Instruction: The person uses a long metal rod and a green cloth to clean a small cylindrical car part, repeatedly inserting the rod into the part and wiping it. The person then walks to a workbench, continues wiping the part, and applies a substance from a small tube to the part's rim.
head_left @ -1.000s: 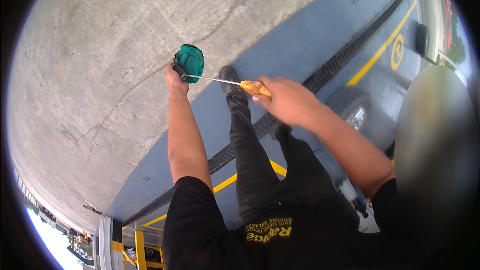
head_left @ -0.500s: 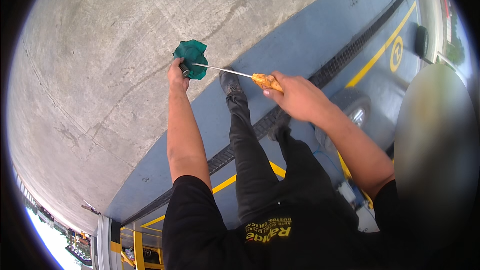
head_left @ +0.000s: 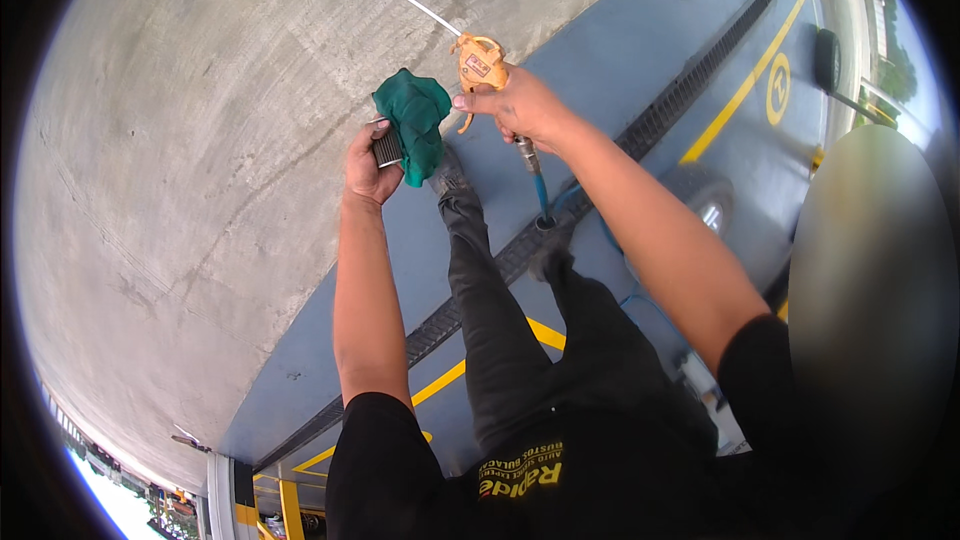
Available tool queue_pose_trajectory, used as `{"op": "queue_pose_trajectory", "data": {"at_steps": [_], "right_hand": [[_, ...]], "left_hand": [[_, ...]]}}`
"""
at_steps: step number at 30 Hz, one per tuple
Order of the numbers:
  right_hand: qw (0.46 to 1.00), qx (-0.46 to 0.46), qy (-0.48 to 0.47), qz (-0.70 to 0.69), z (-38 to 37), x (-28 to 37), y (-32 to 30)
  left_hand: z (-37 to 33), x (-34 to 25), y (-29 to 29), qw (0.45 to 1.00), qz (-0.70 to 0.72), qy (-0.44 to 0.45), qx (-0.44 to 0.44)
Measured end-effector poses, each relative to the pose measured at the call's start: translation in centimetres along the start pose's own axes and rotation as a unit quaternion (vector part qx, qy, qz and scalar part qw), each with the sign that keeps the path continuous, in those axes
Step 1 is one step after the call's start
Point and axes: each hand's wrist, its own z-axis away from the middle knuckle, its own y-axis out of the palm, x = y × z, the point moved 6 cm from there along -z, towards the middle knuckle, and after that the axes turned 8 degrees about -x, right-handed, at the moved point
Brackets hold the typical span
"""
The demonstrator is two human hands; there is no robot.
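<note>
My left hand [head_left: 366,168] is closed around a small pleated filter [head_left: 387,149], dark and ribbed with a pale edge. A crumpled green cloth [head_left: 413,118] lies against its right side and hangs down past my fingers. In my right hand [head_left: 532,112] is an orange air blow gun [head_left: 482,64], gripped by its handle. Its long thin metal nozzle points up and left, away from the filter and cloth. From the handle's lower end a metal coupling leads to a blue air hose [head_left: 541,192]. My right fingers partly hide the handle.
Concrete floor [head_left: 200,140] meets a blue painted strip with a dark drain grate [head_left: 680,112] and yellow lines. My shoe [head_left: 450,175] stands below the cloth. A wheel [head_left: 705,210] is at the right; another tyre [head_left: 828,60] is farther off. A blurred grey shape covers the right edge.
The blow gun has swung up, its nozzle leaving the green cloth to point up and left. My left hand has turned and shifted slightly right and down, bringing the filter's ribbed side into sight.
</note>
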Motion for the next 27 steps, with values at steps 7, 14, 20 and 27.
{"op": "queue_pose_trajectory", "data": {"at_steps": [7,14,20,27], "right_hand": [[0.999,0.044,0.004,-0.03,-1.5,-0.8,0.7],[0.997,-0.013,0.062,0.045,-0.1,-0.8,1.2],[0.997,0.02,0.004,0.069,1.3,1.1,0.9],[0.962,-0.02,-0.105,0.251,8.2,1.2,-2.5]], "left_hand": [[3.5,1.3,3.8,0.997,0.032,0.01,0.072],[6.0,1.4,6.6,0.991,-0.106,0.069,0.052],[4.4,3.1,4.8,0.981,-0.176,0.049,0.058],[1.1,1.2,0.0,0.989,-0.088,0.115,-0.025]]}}
